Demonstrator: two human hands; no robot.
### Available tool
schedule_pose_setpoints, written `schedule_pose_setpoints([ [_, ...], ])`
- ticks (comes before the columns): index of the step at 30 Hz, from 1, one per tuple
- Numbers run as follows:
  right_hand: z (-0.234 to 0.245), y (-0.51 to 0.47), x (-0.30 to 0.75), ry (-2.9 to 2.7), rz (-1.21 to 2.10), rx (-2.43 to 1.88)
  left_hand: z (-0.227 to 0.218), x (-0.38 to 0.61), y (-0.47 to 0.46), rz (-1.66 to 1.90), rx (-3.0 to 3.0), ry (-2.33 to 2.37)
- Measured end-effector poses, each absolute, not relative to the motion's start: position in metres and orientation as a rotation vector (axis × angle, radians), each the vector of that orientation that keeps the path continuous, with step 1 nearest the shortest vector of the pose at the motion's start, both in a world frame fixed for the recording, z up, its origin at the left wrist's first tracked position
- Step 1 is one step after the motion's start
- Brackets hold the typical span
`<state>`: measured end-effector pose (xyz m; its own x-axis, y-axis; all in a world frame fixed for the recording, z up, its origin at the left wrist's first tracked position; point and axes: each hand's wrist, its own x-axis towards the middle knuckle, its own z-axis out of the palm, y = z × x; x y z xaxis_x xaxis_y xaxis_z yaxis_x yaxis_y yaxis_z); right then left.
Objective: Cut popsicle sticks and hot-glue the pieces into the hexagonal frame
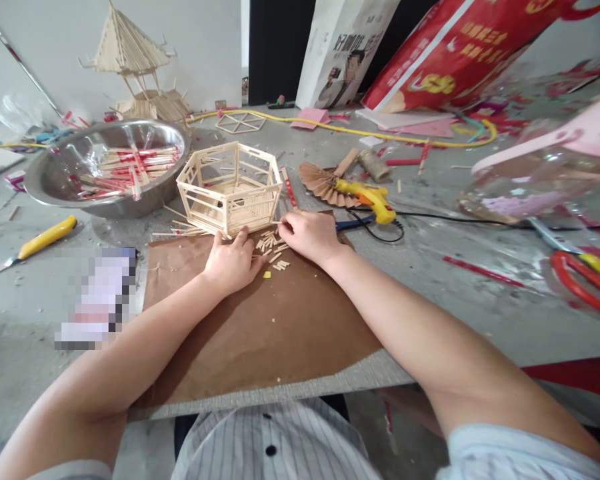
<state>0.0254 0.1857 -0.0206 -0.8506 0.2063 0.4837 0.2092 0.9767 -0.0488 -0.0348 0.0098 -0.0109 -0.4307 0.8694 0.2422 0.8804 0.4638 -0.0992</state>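
Note:
A hexagonal frame of thin wooden sticks (229, 200), with a slatted floor and railed sides, stands at the back edge of a brown sheet (280, 333). My left hand (233, 261) lies at its front, fingers spread, the tips touching the lower edge. Beside the frame's right front corner is my right hand (310, 233), thumb and finger pinched on what looks like a small wooden stick, mostly hidden by the fingers. Several short cut stick pieces (280, 257) and a yellow scrap (267, 275) lie between the hands.
A metal bowl (40, 183) holds red-and-tan sticks. A yellow utility knife (47, 237) and a phone (100, 293) lie left. A yellow glue gun (375, 200) with a black cord sits right, near scissors (585, 280). Behind stands a stick pavilion (133, 50).

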Motion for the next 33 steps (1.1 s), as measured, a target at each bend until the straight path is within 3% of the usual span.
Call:
schedule_pose_setpoints([
  [33, -0.0202, 0.1853, 0.024, -2.644, -0.009, -0.298, -0.0117, -0.0352, 0.01, -0.099, -1.516, -2.453],
])
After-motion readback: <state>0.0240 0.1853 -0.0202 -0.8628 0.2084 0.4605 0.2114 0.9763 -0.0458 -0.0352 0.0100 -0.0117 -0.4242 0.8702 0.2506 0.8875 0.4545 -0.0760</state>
